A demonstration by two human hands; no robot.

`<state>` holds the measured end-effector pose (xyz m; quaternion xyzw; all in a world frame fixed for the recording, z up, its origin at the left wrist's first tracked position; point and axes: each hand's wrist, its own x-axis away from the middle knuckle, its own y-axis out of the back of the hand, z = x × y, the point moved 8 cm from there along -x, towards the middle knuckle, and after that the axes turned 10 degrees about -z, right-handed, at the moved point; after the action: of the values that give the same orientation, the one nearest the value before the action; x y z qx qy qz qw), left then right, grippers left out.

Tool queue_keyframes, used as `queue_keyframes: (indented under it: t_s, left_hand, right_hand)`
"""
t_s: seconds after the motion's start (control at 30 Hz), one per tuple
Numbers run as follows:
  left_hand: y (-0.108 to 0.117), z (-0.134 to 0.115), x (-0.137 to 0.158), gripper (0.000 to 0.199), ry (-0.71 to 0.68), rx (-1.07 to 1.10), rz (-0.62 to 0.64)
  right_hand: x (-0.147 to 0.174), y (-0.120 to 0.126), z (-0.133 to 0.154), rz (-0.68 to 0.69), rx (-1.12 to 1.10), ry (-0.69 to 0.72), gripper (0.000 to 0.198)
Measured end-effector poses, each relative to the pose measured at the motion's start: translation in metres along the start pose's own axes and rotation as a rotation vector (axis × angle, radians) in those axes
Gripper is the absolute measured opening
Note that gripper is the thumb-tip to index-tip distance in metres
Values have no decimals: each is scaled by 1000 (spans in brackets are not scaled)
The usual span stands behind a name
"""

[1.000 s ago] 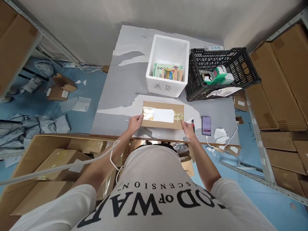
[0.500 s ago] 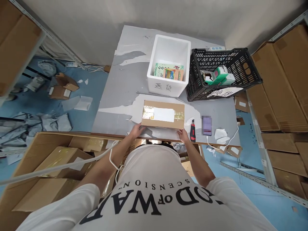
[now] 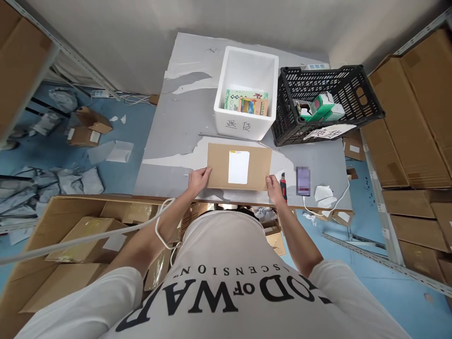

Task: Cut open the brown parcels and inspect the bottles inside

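Note:
A brown cardboard box [image 3: 221, 167] with a white label is held between my two hands at the table's front. My left hand [image 3: 199, 181] grips its left end, the fingers closed at the edge. At the right end, my right hand [image 3: 275, 189] grips the lower corner. Just right of that hand lies a red and black box cutter [image 3: 283, 186]. A phone [image 3: 302, 181] with a white cable lies further right. The undersides of the box and the fingertips behind it are hidden.
Behind the box stand a white foam box [image 3: 243, 125] holding printed packs and a black plastic crate [image 3: 328, 106] with green and white cartons. Crumpled paper [image 3: 324, 195] lies near the right edge. A large open carton [image 3: 56, 221] of boxes stands at the left front, crossed by a white cable [image 3: 95, 241].
The box has been turned, so a plain side with a white label now faces up instead of the taped side. Both hands have moved up along its ends.

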<state>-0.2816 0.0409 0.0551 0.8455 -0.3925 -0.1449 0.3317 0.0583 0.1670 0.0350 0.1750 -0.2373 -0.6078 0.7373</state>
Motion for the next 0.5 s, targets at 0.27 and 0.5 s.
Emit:
queue_keyframes:
  t_s: [0.27,0.5]
  left_hand:
    - [-15,13,-12,57,67,-75,49]
    - [-29,47,8,44,128,335,200]
  right_hand:
    - [-7,-1,-5,24,78,-23,43]
    - [-2,-14,-52,58,-205,-175,40]
